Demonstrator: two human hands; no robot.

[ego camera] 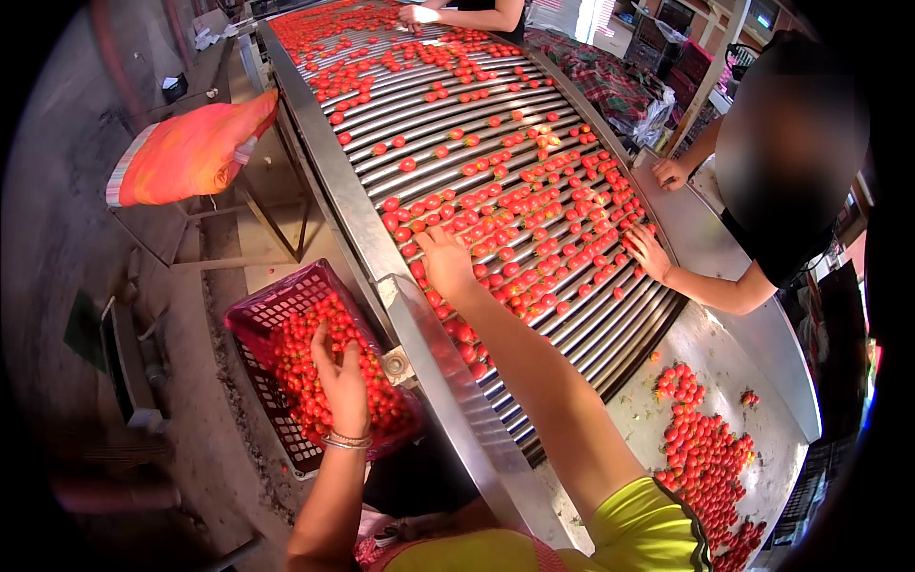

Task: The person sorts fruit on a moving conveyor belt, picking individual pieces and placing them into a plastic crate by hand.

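Observation:
Small red tomatoes (500,214) lie in rows on a metal roller conveyor (443,129) that slopes across the middle of the view. My right hand (444,263) reaches over the conveyor's side rail and rests among the tomatoes near its left edge; what lies under the fingers is hidden. Over a plastic crate (246,325) of small tomatoes, beside the conveyor, hangs my left hand (342,379), fingers apart, with a bracelet at the wrist. Nothing shows in its grasp. More tomatoes (704,457) are heaped on the metal tray at the conveyor's lower end.
Across the conveyor a person in black has one hand (647,252) at the tomatoes and the other on the metal edge. Another person's hand (418,16) is at the far end. A stool with an orange cloth (193,154) stands left. The conveyor's metal side rail (350,186) runs between my hands.

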